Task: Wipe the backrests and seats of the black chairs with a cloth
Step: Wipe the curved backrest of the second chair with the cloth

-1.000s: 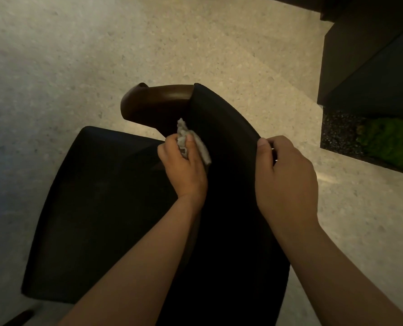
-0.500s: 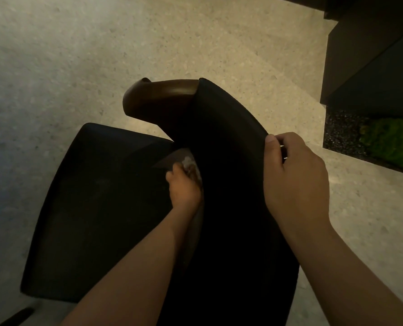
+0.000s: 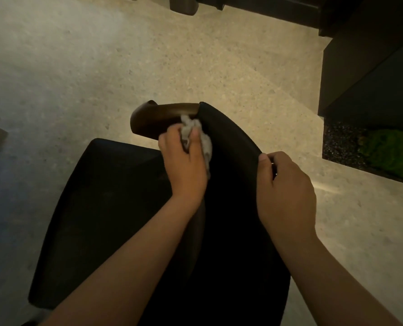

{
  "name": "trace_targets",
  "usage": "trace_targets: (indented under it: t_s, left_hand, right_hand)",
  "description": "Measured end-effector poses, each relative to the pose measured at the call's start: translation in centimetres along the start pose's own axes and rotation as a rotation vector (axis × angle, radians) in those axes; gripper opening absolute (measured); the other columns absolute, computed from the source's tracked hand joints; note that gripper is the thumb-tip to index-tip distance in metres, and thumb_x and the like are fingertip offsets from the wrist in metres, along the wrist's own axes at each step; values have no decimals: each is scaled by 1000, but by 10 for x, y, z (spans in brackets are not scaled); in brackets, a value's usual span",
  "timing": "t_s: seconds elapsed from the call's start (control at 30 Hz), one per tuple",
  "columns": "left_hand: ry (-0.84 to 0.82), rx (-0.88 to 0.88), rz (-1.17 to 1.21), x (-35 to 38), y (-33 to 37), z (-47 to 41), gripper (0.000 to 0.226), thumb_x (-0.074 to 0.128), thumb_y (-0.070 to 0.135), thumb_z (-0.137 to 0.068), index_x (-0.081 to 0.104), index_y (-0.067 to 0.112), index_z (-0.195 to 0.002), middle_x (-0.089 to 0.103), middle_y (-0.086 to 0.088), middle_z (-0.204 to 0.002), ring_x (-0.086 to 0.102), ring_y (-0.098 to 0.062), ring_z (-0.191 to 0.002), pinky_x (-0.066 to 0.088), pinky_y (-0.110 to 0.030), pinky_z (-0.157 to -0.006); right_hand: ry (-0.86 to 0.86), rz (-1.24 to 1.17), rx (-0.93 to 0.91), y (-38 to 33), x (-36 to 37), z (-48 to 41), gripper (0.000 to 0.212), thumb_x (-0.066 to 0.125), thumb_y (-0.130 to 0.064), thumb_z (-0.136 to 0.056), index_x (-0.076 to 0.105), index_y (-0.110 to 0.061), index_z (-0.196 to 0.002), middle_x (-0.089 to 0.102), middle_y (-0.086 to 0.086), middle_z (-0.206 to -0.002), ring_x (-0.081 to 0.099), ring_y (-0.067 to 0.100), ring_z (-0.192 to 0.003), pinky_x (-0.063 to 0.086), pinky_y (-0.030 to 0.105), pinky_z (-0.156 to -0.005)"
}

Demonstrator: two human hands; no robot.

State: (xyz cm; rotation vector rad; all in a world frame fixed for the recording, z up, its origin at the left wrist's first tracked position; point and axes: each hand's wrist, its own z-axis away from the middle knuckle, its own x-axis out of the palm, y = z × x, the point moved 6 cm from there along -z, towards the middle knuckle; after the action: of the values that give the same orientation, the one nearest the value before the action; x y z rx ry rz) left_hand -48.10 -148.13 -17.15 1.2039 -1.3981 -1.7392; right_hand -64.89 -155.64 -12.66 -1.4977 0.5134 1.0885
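— At the backrest's (image 3: pixel 231 142) upper end, beside the wooden armrest (image 3: pixel 155 118): the cloth (image 3: pixel 197 137)?
— Pressed there, I noted; my left hand (image 3: pixel 184 165) had its fingers curled round it. My right hand (image 3: pixel 287 191) pinched the backrest's top edge. The seat (image 3: pixel 106 196) lay below.

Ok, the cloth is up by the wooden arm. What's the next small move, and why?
Probably draw the cloth down the inner face of the backrest toward the seat. The left hand grips it at the backrest's top end beside the wooden arm, and the right hand holds the top edge, steadying it.
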Motion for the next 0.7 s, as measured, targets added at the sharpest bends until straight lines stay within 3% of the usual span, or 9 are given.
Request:
trace_targets:
  t_s: [0.1,0.23,0.37,0.47,0.53,0.63,0.7]
  left_hand:
    - [29,150,-8,12,39,-15,20,55,38,-97,55,19,-104,44,3,-112,53,1,-90,43,-6,-79]
    - [-8,271,-247,31,42,-31,27,60,40,-93,60,17,-108,41,5,-109,54,-12,-94,52,-27,-81]
    - [27,165,-154,27,28,-28,24,57,40,-96,58,18,-105,43,8,-111,55,-6,-91,46,-18,-83]
    - [59,37,-79,16,10,-19,17,50,40,-99,52,23,-101,47,6,-113,54,2,-87,42,-4,-75]
    - [61,-64,-83,11,-11,-15,20,47,38,-100,51,20,-107,47,3,-116,51,3,-87,39,-5,-71]
    - [72,-205,-54,4,-34,-7,25,49,36,-100,51,15,-113,47,-1,-118,52,-4,-93,45,-16,-81]
    - [97,-135,11,3,-26,-5,20,51,34,-99,48,18,-112,48,-2,-118,53,-4,-95,45,-11,-81]
  right_hand:
    - [7,10,-2,-1,0,-1,32,35,-40,-102,59,-18,-105,55,-9,-84,52,8,-68,44,27,-67]
    - [3,25,8,0,1,-1,32,35,-40,-102,59,-18,-106,56,-8,-85,53,9,-71,42,27,-65]
    - [7,46,6,1,0,0,34,34,-40,-102,59,-18,-107,60,-4,-86,54,9,-70,38,24,-60]
    - [-16,40,20,0,1,0,36,33,-42,-102,59,-18,-111,61,-6,-91,54,7,-73,38,22,-64]
    - [-17,36,23,1,1,-1,37,33,-42,-102,59,-18,-112,61,-6,-92,54,7,-75,38,22,-65]
    - [3,43,13,2,2,-1,36,33,-42,-102,60,-18,-110,62,-5,-91,55,8,-74,37,21,-62]
    - [8,48,11,2,2,-1,36,33,-41,-102,60,-18,-109,62,-5,-89,55,7,-73,35,18,-58]
